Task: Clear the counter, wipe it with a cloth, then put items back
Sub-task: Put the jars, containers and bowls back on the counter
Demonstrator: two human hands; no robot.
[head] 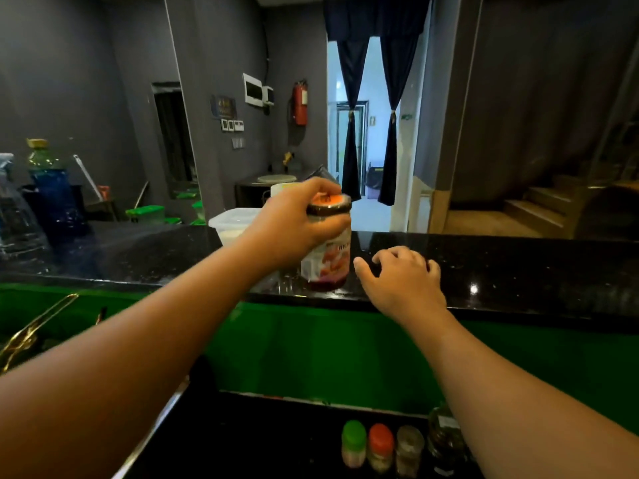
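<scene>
Your left hand (294,226) grips the upright jar (326,261) by its lid, on the tabletop (518,267); your right hand (401,278) rests loosely open, empty, just beside it.

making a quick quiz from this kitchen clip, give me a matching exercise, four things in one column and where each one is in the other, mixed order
Things:
1. jar with orange lid
2. right hand
3. blue bottle with gold cap
4. small green-capped bottle

Places:
A. far left end of the black counter
B. lower shelf, near bottom of view
C. gripped around the lid by the left hand
D. open, over the counter just right of the jar

Pairs: 1-C, 2-D, 3-A, 4-B
</scene>
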